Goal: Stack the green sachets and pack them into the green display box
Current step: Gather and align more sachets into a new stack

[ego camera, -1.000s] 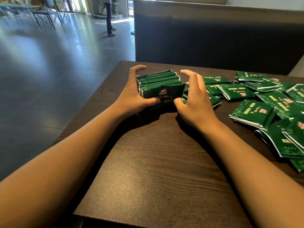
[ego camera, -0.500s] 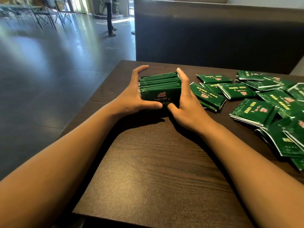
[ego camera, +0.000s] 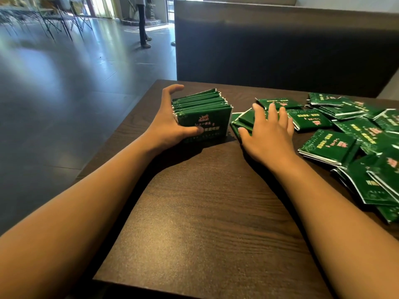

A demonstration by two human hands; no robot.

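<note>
1. Room: large interior with a glossy grey floor [ego camera: 71, 83] reflecting daylight; thin-legged chairs [ego camera: 54, 20] at far left; the legs of a standing person [ego camera: 143, 24] in the far background.
2. Bench back [ego camera: 280, 50]: dark, tall, running along the table's far edge and filling the upper right.
3. Table [ego camera: 205, 212]: dark brown wood grain, near edge and left edge in view; both forearms lie across it.
4. Loose sachets [ego camera: 328, 145]: green, with pale lettering and white edges, lying flat and overlapping in a scatter over the table's right side, from the far edge down to the near right.
5. Upright stack of sachets [ego camera: 203, 117]: a block of green sachets standing on edge, faces toward the camera, at the far-left part of the table, just left of the scatter and apart from it. Whether a display box encloses them cannot be told.
6. Left hand [ego camera: 166, 124]: cups the stack's left end, thumb pressed on the front sachet, fingers curled round the back.
7. Right hand [ego camera: 267, 134]: palm down, fingers spread and fairly straight, resting on a small flat pile of sachets [ego camera: 241, 120] just right of the stack; slightly blurred.
</note>
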